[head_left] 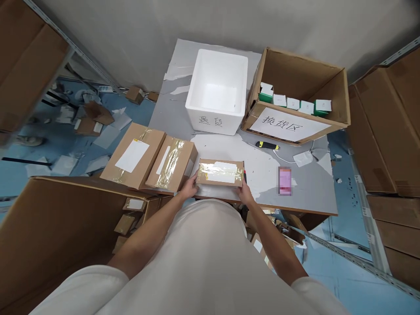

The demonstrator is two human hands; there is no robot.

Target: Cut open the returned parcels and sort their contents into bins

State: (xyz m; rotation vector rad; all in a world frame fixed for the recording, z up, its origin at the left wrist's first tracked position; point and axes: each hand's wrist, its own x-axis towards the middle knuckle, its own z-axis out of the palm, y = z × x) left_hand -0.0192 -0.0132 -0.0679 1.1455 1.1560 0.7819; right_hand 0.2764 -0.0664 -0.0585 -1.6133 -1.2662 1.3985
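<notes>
A small taped cardboard box with a white label sits near the front edge of the table, between my two hands. My left hand grips its left end, fingers closed around the corner. On the opposite end, my right hand is closed on the box. A thin red and black object shows by that right end; whether my hand holds it I cannot tell. To the left lie two larger taped boxes, a narrower one and a wider one, both labelled.
Behind stands a white foam bin beside an open carton holding several green-and-white boxes. A yellow-black utility knife and a blurred pink item lie on the table. A big open carton with parcels stands front left.
</notes>
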